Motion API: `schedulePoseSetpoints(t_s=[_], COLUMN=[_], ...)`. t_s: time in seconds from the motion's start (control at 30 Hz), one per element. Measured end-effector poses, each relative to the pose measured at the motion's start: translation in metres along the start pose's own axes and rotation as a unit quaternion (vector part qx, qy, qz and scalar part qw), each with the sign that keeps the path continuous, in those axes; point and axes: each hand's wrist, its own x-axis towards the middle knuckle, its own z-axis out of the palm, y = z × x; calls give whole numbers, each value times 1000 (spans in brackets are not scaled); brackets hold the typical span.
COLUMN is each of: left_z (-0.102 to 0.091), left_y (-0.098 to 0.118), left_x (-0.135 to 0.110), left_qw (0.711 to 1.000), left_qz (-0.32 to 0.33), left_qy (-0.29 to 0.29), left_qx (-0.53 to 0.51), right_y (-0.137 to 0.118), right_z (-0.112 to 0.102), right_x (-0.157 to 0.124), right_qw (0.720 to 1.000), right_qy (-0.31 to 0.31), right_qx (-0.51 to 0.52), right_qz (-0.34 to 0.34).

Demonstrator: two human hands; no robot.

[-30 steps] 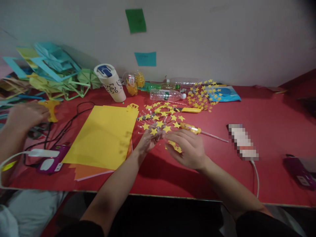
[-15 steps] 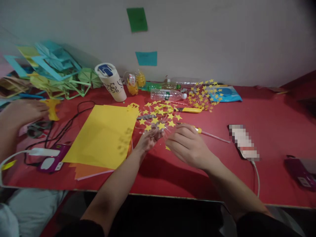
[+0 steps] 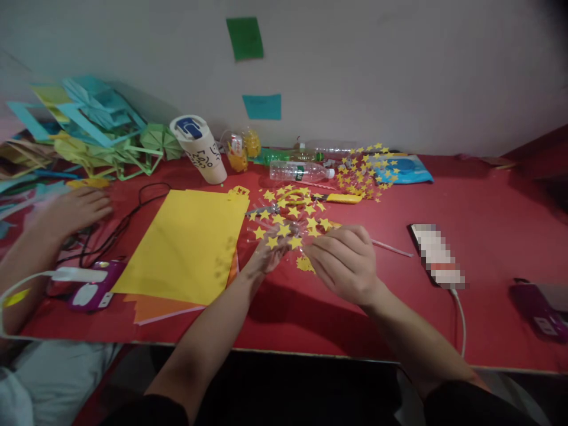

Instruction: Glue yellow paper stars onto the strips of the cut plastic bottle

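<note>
My left hand (image 3: 265, 255) clamps the clear-plastic spray of yellow paper stars (image 3: 286, 222) mid-frame, my right hand (image 3: 346, 263) pinching it, so tugging could tear stars off.

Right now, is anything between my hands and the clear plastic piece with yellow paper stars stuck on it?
Nothing visible. Your left hand and right hand both meet the clear plastic piece with yellow paper stars at its near edge; the yellow paper sheet lies off to the left.
</note>
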Motion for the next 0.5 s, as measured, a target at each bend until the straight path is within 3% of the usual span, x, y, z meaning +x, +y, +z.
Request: schedulePoseSetpoints(t_s=[0.13,0.27,0.4,0.5], left_z=[-2,-1,2,4], left_y=[1,5,6,6], left_x=[2,4,3,1], left_qw=[999,998,998,998], left_qz=[-36,-44,-38,-36], left_qy=[-22,-36,-40,-36], left_qx=[-3,-4,-15,-22], right_y=[-5,-7,-7,-7], right_z=[2,5,9,12], right_x=[0,0,-2,-4], right_qw=[999,993,976,967], right_qy=[3,-56,-57,-51], right_qx=[4,79,182,204], right_qz=[41,66,107,146])
